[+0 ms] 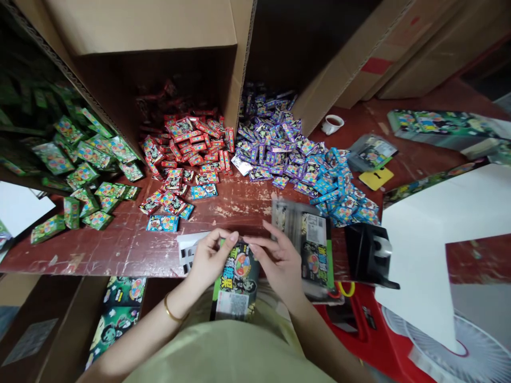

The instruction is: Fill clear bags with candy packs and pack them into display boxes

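Flat black-and-green printed plastic pouch (236, 276), at the near edge of the worn red-brown desk (235, 207).
Pinched along the top edge between thumb and forefinger of the bare left grip (209, 255); met near the upper right corner by the bare right grip (284, 260), cannot tell whether closed on the rim. Probably light, thin, pliable and slick; take by both top corners with light fingertip pressure.

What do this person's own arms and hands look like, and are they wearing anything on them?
Both the left hand and right hand are ungloved, and the visible forearms are sleeveless. A thin, gold-coloured bangle circles the left wrist; none shows on the right.
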Available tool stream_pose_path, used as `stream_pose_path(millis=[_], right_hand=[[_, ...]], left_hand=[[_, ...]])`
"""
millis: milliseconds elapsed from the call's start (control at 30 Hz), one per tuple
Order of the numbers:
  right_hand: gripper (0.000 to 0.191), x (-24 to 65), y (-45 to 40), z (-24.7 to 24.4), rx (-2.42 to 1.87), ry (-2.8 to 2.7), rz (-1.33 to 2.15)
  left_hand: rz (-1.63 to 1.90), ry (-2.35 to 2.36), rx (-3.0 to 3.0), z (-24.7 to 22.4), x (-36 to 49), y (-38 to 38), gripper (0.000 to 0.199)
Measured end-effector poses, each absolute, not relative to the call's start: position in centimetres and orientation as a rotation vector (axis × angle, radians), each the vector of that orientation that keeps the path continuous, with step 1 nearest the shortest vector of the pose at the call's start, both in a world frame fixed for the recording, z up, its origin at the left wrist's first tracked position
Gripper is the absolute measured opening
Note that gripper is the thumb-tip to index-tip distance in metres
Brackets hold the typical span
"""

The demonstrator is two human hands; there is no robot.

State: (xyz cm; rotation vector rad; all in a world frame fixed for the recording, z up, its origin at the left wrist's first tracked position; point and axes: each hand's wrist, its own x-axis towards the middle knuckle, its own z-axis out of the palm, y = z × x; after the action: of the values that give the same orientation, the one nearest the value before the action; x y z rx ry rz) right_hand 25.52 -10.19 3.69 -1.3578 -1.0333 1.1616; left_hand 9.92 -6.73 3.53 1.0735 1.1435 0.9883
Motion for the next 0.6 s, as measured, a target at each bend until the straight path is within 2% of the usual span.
stream_pose_path(millis=[67, 200, 367, 600], right_hand=[[0.038, 25.9, -10.0, 3.7, -1.356, -1.117, 1.073], [0.012, 27.8, -7.4, 4.9, -1.339, -1.213, 0.938], [0.017, 29.1, -3.7, 6.8, -1.338, -1.411, 1.477], [0.019, 28.6, -3.1, 6.8, -1.345, -1.518, 1.658]], left_hand=[[0.990, 1.102, 1.106, 3.2, 10.1, -7.3, 0.022], [0.896, 1.101, 1.078, 2.6, 10.4, -8.0, 0.032], [0.843, 1.127, 1.140, 2.5, 10.7, -7.6, 0.034], [0.881, 1.174, 1.181, 2.2, 10.9, -7.5, 0.037]])
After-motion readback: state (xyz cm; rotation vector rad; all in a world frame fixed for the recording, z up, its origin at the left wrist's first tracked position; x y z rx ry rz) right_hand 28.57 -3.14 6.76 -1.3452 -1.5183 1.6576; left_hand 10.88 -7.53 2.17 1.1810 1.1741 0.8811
